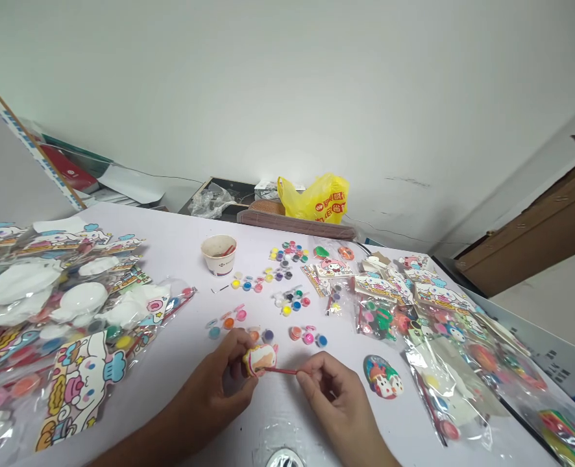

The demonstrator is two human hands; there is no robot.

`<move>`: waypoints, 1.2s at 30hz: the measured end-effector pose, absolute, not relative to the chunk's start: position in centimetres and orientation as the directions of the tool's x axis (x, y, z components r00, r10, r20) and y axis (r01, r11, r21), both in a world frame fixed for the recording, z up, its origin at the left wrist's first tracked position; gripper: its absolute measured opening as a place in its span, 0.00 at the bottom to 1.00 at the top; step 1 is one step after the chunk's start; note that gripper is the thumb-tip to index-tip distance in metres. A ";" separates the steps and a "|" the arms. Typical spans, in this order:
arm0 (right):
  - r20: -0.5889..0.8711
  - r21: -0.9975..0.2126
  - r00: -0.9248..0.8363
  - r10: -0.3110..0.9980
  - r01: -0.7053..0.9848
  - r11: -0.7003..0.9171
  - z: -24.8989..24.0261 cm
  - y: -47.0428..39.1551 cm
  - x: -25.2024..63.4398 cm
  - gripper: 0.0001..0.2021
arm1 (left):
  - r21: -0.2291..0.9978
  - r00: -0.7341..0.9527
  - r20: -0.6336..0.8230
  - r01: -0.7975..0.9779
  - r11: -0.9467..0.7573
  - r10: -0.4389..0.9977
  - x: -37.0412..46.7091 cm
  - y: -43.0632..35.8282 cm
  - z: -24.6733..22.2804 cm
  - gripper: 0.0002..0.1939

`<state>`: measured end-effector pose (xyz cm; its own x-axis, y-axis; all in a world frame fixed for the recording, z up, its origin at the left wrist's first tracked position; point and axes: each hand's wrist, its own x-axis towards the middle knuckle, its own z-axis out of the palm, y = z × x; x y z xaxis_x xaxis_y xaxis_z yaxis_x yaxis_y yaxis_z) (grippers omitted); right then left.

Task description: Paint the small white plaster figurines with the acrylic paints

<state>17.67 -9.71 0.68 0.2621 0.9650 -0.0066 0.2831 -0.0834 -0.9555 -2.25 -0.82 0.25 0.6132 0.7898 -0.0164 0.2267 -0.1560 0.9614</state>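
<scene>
My left hand (226, 376) is closed around the edge of a small plaster figure (263, 358), painted yellow and pink at the rim with an orange-tan patch in the middle. Between thumb and fingers of my right hand (333, 395) is a thin red paintbrush (282, 371), its tip at the figure's lower face. Just beyond the figure stand small open paint pots, with pink and blue ones (309, 338) to the right and an orange one (228, 322) to the left. A painted round plaque (383, 376) lies right of my right hand.
A paper cup (219, 254) stands at the back, with more paint pots (292, 302) to its right. Bagged white plaster figures (80, 301) cover the left side; bagged kits (389, 292) cover the right. A tape roll (285, 458) is at the near edge. A yellow bag (317, 199) sits behind the table.
</scene>
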 end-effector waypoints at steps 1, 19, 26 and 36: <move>-0.014 -0.953 0.269 0.963 0.288 -0.094 0.7 -9.7 17.6 0.17 | 0.961 0.608 -0.017 0.228 -0.155 0.794 -2.2 -0.8 0.3 0.08; 0.050 -0.946 0.252 0.966 0.323 -0.035 0.5 -9.8 17.5 0.14 | 0.956 0.635 -0.015 0.236 -0.175 0.773 -2.4 -0.7 0.4 0.08; 0.080 -0.943 0.285 0.955 0.332 -0.020 0.6 -9.9 17.3 0.13 | 0.952 0.621 0.002 0.237 -0.191 0.784 -2.2 -0.9 0.4 0.09; 0.051 -0.938 0.264 0.963 0.344 -0.045 0.8 -9.8 17.3 0.14 | 0.939 0.644 -0.002 0.264 -0.219 0.765 -2.2 -0.8 0.4 0.08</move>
